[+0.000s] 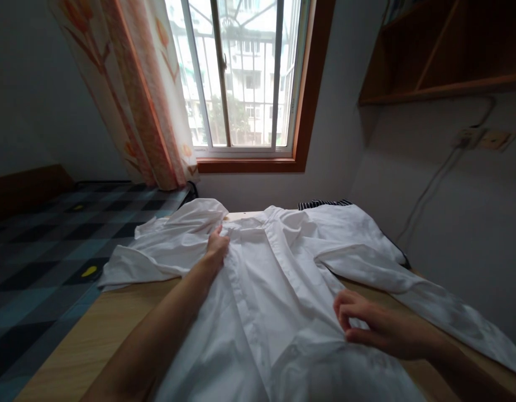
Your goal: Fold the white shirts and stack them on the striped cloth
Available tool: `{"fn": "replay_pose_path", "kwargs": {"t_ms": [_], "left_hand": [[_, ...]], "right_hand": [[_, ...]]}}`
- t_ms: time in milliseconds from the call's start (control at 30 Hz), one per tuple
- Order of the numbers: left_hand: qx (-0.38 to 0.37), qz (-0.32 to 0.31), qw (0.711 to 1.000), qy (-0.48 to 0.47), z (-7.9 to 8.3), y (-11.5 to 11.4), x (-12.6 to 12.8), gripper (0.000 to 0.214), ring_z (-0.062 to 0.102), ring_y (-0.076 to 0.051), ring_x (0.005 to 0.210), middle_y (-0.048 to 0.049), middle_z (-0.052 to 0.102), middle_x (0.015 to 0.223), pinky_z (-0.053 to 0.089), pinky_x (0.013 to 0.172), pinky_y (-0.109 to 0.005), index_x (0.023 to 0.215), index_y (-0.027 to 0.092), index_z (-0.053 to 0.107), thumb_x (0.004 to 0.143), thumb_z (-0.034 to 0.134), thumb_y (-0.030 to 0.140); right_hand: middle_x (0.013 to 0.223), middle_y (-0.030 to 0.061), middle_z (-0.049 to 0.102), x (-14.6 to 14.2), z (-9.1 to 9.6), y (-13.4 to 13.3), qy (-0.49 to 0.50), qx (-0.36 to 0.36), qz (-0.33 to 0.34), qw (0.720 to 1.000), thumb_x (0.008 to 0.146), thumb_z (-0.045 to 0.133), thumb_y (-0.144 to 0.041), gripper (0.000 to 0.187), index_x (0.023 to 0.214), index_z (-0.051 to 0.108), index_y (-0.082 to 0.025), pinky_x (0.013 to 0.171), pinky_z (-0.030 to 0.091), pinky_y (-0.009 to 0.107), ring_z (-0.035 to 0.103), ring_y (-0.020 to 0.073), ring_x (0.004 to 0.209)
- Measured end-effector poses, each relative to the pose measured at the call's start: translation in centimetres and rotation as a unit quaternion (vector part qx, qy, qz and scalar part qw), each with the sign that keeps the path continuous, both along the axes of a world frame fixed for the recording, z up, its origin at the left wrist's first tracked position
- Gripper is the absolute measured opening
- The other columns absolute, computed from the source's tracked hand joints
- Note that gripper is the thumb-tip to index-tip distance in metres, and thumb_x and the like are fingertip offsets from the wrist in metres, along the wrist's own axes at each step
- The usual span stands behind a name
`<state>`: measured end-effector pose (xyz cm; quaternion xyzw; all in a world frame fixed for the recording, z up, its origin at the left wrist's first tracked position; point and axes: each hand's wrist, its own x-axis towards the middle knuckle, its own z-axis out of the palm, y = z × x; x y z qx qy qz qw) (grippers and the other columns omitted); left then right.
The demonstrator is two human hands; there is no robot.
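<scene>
A white long-sleeved shirt (258,273) lies spread on a wooden table, its front unfastened and its collar toward the window. Near the collar, my left hand (218,245) is closed on the left front edge of the shirt, thumb up. My right hand (367,321) is at the shirt's right side, fingers loosely curled with a gap between thumb and forefinger. It seems to hold nothing; whether it touches the cloth I cannot tell. One sleeve (144,265) lies folded at the left, and the other stretches to the lower right.
The wooden table (119,312) shows along the left. Beside it is a bed with a checked cover (44,268). More white cloth (358,223) and a black striped piece (325,204) lie at the far right. A curtain (144,100), window (249,84), shelf (434,84) and wall socket (469,137) surround them.
</scene>
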<state>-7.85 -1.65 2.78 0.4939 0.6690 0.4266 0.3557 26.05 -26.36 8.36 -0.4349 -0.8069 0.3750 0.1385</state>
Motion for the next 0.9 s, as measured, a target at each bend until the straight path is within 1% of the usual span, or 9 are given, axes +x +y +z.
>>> {"fn": "replay_pose_path", "kwargs": {"t_ms": [100, 167, 233, 333, 467, 600, 733, 800, 900], "left_hand": [[0.062, -0.003, 0.996, 0.06, 1.8, 1.2, 0.9, 0.077, 0.069, -0.023, 0.089, -0.0121, 0.069, 0.111, 0.055, 0.074, -0.029, 0.148, 0.012, 0.037, 0.072, 0.052, 0.008], [0.154, -0.011, 0.98, 0.126, 3.0, 1.4, 2.4, 0.076, 0.057, -0.025, 0.121, -0.0137, 0.058, 0.134, 0.047, 0.1, -0.031, 0.145, 0.011, 0.041, 0.071, 0.051, 0.004], [0.233, -0.058, 0.95, 0.2, 3.3, 0.7, 4.2, 0.076, 0.042, -0.024, 0.136, -0.0106, 0.042, 0.15, 0.035, 0.113, -0.031, 0.145, 0.014, 0.041, 0.071, 0.048, 0.0], [0.209, -0.198, 0.91, 0.299, 1.9, -1.5, 6.5, 0.077, 0.046, -0.027, 0.133, -0.0097, 0.033, 0.155, 0.039, 0.11, -0.036, 0.146, 0.018, 0.04, 0.073, 0.049, 0.0], [0.111, -0.31, 0.886, 0.326, -0.1, -3.9, 6.8, 0.069, 0.055, -0.03, 0.122, -0.0155, 0.053, 0.139, 0.044, 0.101, -0.039, 0.145, 0.018, 0.041, 0.08, 0.063, 0.022], [0.124, -0.191, 0.929, 0.292, 1.6, -2.8, 4.9, 0.046, 0.067, -0.025, 0.097, -0.0085, 0.073, 0.1, 0.046, 0.088, -0.034, 0.131, 0.021, 0.052, 0.089, 0.056, 0.038], [0.131, -0.064, 0.964, 0.224, 3.5, 2.2, 3.3, 0.041, 0.067, -0.024, 0.096, -0.0105, 0.071, 0.104, 0.046, 0.083, -0.031, 0.119, 0.017, 0.058, 0.089, 0.054, 0.045], [0.11, -0.056, 0.971, 0.205, 3.5, 4.8, 3.3, 0.053, 0.066, -0.026, 0.1, -0.0146, 0.069, 0.112, 0.046, 0.082, -0.031, 0.123, 0.013, 0.056, 0.086, 0.056, 0.051], [0.073, -0.105, 0.958, 0.255, 2.6, 7.6, 4.3, 0.058, 0.065, -0.03, 0.102, -0.0173, 0.069, 0.111, 0.046, 0.081, -0.032, 0.12, 0.011, 0.06, 0.079, 0.064, 0.052]], "right_hand": [[0.103, 0.0049, 0.058, -0.2, 0.7, -0.3, -0.047, -0.031, 0.029, 0.998, 0.092, 0.054, -0.034, 0.015, 0.084, 0.062, -0.024, 0.092, 0.042, 0.033, 0.054, 0.0189, 0.1], [0.099, 0.0042, 0.061, -1.5, 0.6, 0.1, -0.097, -0.046, 0.05, 0.993, 0.086, 0.059, -0.028, 0.009, 0.081, 0.064, -0.024, 0.087, 0.043, 0.033, 0.056, 0.0204, 0.097], [0.09, 0.003, 0.064, -2.9, 0.5, 1.5, -0.148, -0.05, 0.065, 0.986, 0.081, 0.06, -0.021, 0.006, 0.079, 0.066, -0.024, 0.078, 0.044, 0.032, 0.058, 0.0201, 0.088], [0.088, 0.0025, 0.067, -4.7, 1.2, 5.6, -0.182, 0.015, 0.032, 0.983, 0.081, 0.06, -0.023, 0.01, 0.088, 0.067, -0.023, 0.071, 0.043, 0.029, 0.06, 0.0189, 0.08], [0.109, 0.0105, 0.066, -7.3, 1.9, 14.5, -0.185, 0.211, -0.156, 0.947, 0.09, 0.054, -0.033, 0.025, 0.107, 0.062, -0.016, 0.088, 0.041, 0.033, 0.059, 0.0235, 0.101], [0.13, 0.0204, 0.056, -11.0, -0.1, 22.9, -0.251, 0.221, -0.228, 0.914, 0.088, 0.057, -0.048, 0.053, 0.126, 0.054, -0.011, 0.098, 0.037, 0.041, 0.051, 0.0317, 0.12], [0.133, 0.0248, 0.053, -13.3, -3.7, 26.7, -0.308, 0.134, -0.258, 0.906, 0.077, 0.064, -0.061, 0.079, 0.132, 0.05, -0.007, 0.101, 0.035, 0.047, 0.047, 0.0383, 0.124], [0.132, 0.0236, 0.054, -13.6, -4.9, 27.1, -0.296, 0.114, -0.271, 0.909, 0.077, 0.064, -0.055, 0.071, 0.13, 0.052, -0.009, 0.099, 0.037, 0.047, 0.049, 0.0379, 0.123], [0.122, 0.0187, 0.062, -12.9, -5.6, 27.1, -0.258, 0.136, -0.296, 0.91, 0.083, 0.058, -0.033, 0.039, 0.117, 0.062, -0.014, 0.092, 0.042, 0.04, 0.057, 0.0325, 0.115]]}}
